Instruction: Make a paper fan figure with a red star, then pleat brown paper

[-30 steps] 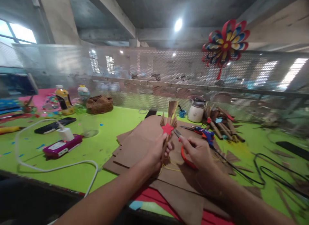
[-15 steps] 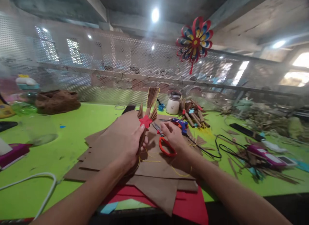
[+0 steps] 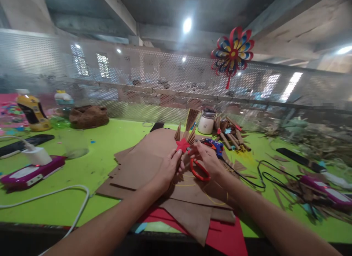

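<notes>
My left hand [image 3: 169, 168] is closed around the lower part of a brown paper craft piece, with its thumb below a red star [image 3: 183, 146]. Pleated brown paper fans [image 3: 191, 120] spread upward and sideways from behind the star. Just to the right, my right hand [image 3: 206, 158] is closed on a pair of scissors with an orange-red handle [image 3: 200, 170]; one handle loop hangs below the fingers. Their blades are mostly hidden between the hand and the star. Thin yellow thread [image 3: 217, 201] loops under both hands over stacked brown paper sheets [image 3: 148, 153].
Behind my right hand lies a blue glue gun [image 3: 216, 146] with a black cord. Finished paper pieces [image 3: 232, 136] and a white jar [image 3: 206, 122] stand at the back. On the left are a purple power strip [image 3: 33, 171], a clear cup [image 3: 74, 144] and a yellow bottle [image 3: 33, 111].
The view has turned a little to the left. My left hand has brought the starred paper piece lower and closer to my right hand, which keeps much the same place.
</notes>
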Action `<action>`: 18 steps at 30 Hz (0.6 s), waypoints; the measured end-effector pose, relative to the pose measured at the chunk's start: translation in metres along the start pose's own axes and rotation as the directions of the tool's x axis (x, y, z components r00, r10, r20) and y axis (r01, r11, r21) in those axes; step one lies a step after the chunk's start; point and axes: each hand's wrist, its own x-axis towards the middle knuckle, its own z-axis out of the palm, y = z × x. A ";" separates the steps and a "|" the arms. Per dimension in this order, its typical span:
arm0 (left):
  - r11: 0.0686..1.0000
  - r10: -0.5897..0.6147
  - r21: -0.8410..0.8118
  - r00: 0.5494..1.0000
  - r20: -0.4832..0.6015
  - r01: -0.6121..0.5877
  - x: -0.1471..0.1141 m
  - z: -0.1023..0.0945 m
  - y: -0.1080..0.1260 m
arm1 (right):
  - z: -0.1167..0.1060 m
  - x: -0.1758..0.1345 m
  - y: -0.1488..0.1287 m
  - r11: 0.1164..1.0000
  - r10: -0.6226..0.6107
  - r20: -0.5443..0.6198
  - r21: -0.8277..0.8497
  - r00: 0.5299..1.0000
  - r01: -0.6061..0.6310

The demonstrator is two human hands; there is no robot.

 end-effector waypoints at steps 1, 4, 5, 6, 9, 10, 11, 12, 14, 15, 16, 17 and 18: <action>1.000 -0.001 -0.005 1.000 0.015 0.001 0.000 0.000 0.000 | 0.001 -0.001 0.001 1.000 0.006 0.001 0.009 1.000 -0.006; 0.999 -0.001 -0.032 0.999 0.051 0.003 -0.002 0.001 0.001 | 0.002 -0.003 0.003 1.000 -0.013 0.027 0.018 1.000 0.012; 0.999 -0.011 -0.040 0.998 0.064 0.014 -0.003 0.001 0.001 | 0.003 -0.003 0.003 1.000 -0.019 0.036 0.020 0.999 0.018; 0.998 -0.027 -0.047 0.997 0.075 0.030 -0.004 0.002 0.002 | 0.003 -0.003 0.002 0.999 -0.026 0.039 0.019 0.999 0.026; 0.994 -0.057 -0.086 0.993 0.102 0.066 -0.004 0.003 0.003 | 0.004 -0.004 -0.004 0.999 -0.016 0.044 0.034 0.999 0.014; 0.992 -0.055 -0.106 0.992 0.114 0.068 -0.005 0.004 0.003 | 0.004 -0.005 -0.007 0.999 -0.005 0.049 0.049 0.999 0.002; 0.990 -0.047 -0.126 0.991 0.128 0.064 -0.005 0.005 0.002 | 0.004 -0.005 -0.010 0.998 0.009 0.059 0.069 0.998 -0.013; 0.988 -0.040 -0.140 0.988 0.147 0.061 -0.005 0.006 0.002 | 0.005 -0.007 -0.013 0.995 0.025 0.075 0.096 0.997 -0.032; 0.987 -0.024 -0.155 0.983 0.182 0.053 -0.006 0.008 0.002 | 0.006 -0.010 -0.016 0.982 0.066 0.131 0.169 0.989 -0.088; 0.986 -0.015 -0.157 0.981 0.194 0.046 -0.007 0.009 0.003 | 0.007 -0.011 -0.016 0.969 0.089 0.170 0.213 0.982 -0.124; 0.987 -0.008 -0.157 0.979 0.202 0.040 -0.008 0.010 0.003 | 0.009 -0.013 -0.016 0.954 0.108 0.213 0.253 0.971 -0.162; 0.987 -0.002 -0.156 0.979 0.204 0.035 -0.009 0.011 0.004 | 0.010 -0.014 -0.016 0.939 0.120 0.252 0.284 0.960 -0.192; 0.987 0.002 -0.158 0.979 0.203 0.031 -0.010 0.012 0.004 | 0.011 -0.015 -0.016 0.929 0.121 0.277 0.306 0.953 -0.207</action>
